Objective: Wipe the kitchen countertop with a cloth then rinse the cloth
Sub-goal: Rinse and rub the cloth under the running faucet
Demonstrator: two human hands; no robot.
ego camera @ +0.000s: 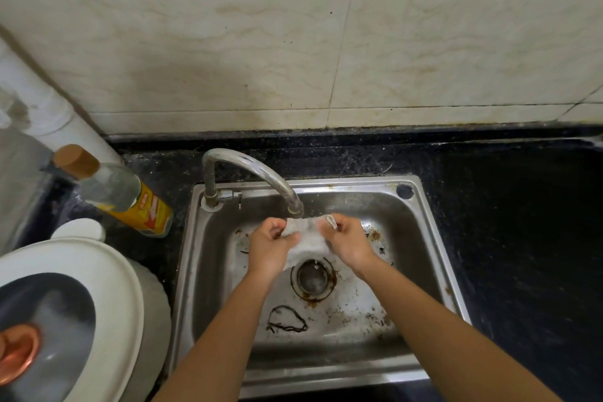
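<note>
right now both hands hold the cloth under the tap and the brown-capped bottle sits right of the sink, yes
No: the head view shows the bottle left of the sink. The left hand and right hand hold the cloth under the tap.

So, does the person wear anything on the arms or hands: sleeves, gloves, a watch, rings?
No. The left hand and right hand are bare, no gloves, no ring that I can see. The left forearm and right forearm are uncovered down to the frame's edge: no sleeve, watch or bracelet shows.

Bare forearms run into the bare left hand (269, 246) and right hand (349, 243).
</note>
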